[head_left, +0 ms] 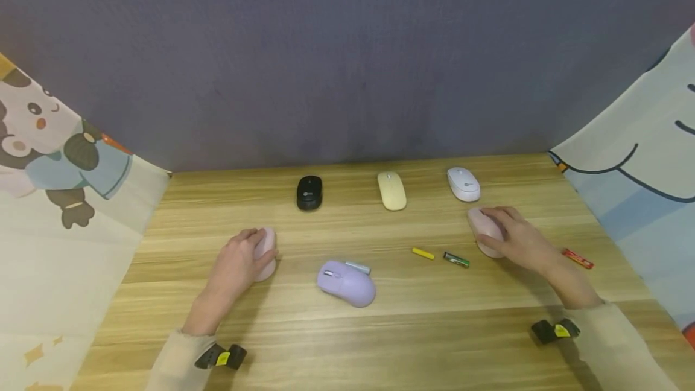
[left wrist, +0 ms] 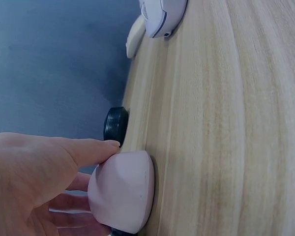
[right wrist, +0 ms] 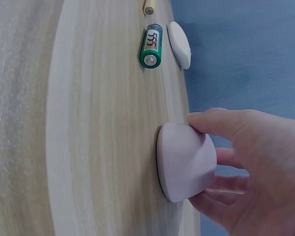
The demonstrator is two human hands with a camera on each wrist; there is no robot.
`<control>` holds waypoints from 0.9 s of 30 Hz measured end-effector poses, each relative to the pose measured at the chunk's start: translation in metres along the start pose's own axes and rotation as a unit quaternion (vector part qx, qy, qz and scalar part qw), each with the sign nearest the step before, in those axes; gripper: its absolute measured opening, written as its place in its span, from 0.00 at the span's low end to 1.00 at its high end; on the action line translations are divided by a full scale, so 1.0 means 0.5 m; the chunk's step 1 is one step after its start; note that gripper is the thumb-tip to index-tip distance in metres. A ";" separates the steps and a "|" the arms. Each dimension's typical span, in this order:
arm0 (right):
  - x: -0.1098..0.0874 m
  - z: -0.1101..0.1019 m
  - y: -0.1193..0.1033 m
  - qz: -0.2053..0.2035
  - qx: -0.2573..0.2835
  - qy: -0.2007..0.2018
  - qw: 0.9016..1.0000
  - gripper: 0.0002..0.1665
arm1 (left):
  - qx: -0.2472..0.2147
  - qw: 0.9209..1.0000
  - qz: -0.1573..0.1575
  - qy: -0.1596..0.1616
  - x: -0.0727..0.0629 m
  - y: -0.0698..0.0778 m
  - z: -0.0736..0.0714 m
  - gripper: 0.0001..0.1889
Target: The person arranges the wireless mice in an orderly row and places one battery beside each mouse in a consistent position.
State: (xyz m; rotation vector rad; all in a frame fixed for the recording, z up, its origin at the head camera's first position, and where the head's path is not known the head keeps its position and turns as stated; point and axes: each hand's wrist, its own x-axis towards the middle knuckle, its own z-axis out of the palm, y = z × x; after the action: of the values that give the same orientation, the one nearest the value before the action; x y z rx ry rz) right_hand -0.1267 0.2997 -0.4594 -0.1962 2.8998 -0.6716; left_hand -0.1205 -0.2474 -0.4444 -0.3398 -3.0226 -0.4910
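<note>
Sleeves [head_left: 176, 364] are held over the surface [head_left: 423, 343], pink mice [left wrist: 123, 191] gripped by left hand [head_left: 230, 267] and right hand [head_left: 518, 243], long axes roughly toward its back edge.

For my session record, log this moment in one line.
Left hand: grips pink mouse; Right hand: grips another pink mouse; Between hands: purple mouse, yellow battery, green battery; Back: black mouse, yellow mouse, white mouse
</note>
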 end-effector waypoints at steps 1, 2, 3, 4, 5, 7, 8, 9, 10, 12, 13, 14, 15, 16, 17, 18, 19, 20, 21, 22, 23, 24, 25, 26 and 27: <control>0.000 0.000 0.000 0.001 0.000 -0.001 1.000 0.43 | 0.000 1.000 0.001 0.001 0.000 0.000 0.000 0.29; 0.000 0.000 0.000 0.002 0.001 -0.001 1.000 0.43 | 0.000 1.000 0.001 0.001 0.000 0.000 0.001 0.29; 0.000 0.001 -0.001 0.003 0.002 -0.001 1.000 0.43 | -0.001 1.000 0.000 0.001 0.000 -0.001 0.001 0.29; -0.001 0.001 0.000 0.003 0.001 -0.001 1.000 0.43 | -0.002 1.000 0.000 0.002 0.001 -0.001 0.002 0.29; -0.001 0.001 0.000 0.002 0.001 -0.001 1.000 0.43 | -0.003 1.000 0.000 0.002 0.001 -0.001 0.002 0.29; -0.001 0.001 0.001 0.000 0.001 0.002 1.000 0.43 | -0.006 1.000 0.000 0.004 0.001 -0.002 0.004 0.29; -0.001 0.001 0.002 -0.003 0.001 0.004 1.000 0.42 | -0.007 1.000 0.000 0.006 0.002 -0.003 0.005 0.29; -0.001 0.002 0.002 -0.005 0.001 0.007 1.000 0.42 | -0.009 1.000 0.001 0.008 0.002 -0.004 0.006 0.29; 0.000 0.002 0.003 -0.009 0.001 0.009 1.000 0.41 | -0.010 1.000 0.003 0.011 0.003 -0.005 0.008 0.29; 0.000 0.003 0.004 -0.014 0.000 0.014 1.000 0.41 | -0.011 1.000 0.005 0.015 0.003 -0.007 0.010 0.29; 0.000 0.003 0.005 -0.016 -0.001 0.017 1.000 0.41 | -0.012 1.000 0.006 0.017 0.003 -0.007 0.010 0.29; 0.000 0.004 0.006 -0.017 -0.002 0.017 1.000 0.41 | -0.012 1.000 0.006 0.017 0.002 -0.007 0.011 0.29; 0.000 0.004 0.006 -0.017 -0.002 0.018 1.000 0.41 | -0.012 1.000 0.007 0.018 0.002 -0.007 0.011 0.29; 0.000 0.004 0.006 -0.017 -0.002 0.018 1.000 0.41 | -0.012 1.000 0.007 0.018 0.002 -0.007 0.012 0.29; 0.000 0.005 0.005 -0.017 -0.002 0.019 1.000 0.41 | -0.012 1.000 0.007 0.018 0.002 -0.007 0.012 0.28; 0.000 0.005 0.005 -0.017 -0.003 0.019 1.000 0.41 | -0.012 1.000 0.007 0.018 0.002 -0.007 0.012 0.28; 0.000 0.005 0.004 -0.017 -0.003 0.019 1.000 0.41 | -0.012 1.000 0.007 0.019 0.002 -0.008 0.013 0.29; 0.000 0.005 0.003 -0.016 -0.003 0.019 1.000 0.41 | -0.012 1.000 0.006 0.019 0.003 -0.007 0.013 0.29; 0.000 0.005 0.003 -0.017 -0.003 0.019 1.000 0.41 | -0.012 1.000 0.007 0.020 0.003 -0.007 0.013 0.29; 0.000 0.005 0.003 -0.016 -0.002 0.019 1.000 0.41 | -0.012 1.000 0.007 0.020 0.003 -0.007 0.014 0.29; 0.000 0.005 0.002 -0.017 -0.002 0.020 1.000 0.40 | -0.012 1.000 0.008 0.020 0.003 -0.006 0.014 0.29; 0.000 0.005 0.003 -0.018 -0.002 0.020 1.000 0.40 | -0.013 1.000 0.008 0.020 0.003 -0.006 0.013 0.28; -0.001 0.006 0.003 -0.018 -0.001 0.021 1.000 0.40 | -0.013 1.000 0.008 0.020 0.003 -0.005 0.013 0.28; -0.001 0.006 0.003 -0.020 -0.001 0.023 1.000 0.40 | -0.014 1.000 0.009 0.020 0.003 -0.005 0.013 0.28; -0.001 0.007 0.003 -0.022 -0.002 0.024 0.999 0.40 | -0.013 1.000 0.010 0.020 0.003 -0.005 0.012 0.28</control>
State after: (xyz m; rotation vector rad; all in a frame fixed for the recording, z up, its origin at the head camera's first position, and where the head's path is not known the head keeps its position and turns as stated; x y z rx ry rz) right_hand -0.1257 0.2996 -0.4632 -0.2482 2.9514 -0.6874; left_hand -0.1225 -0.2474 -0.4508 -0.3553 -2.9730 -0.5311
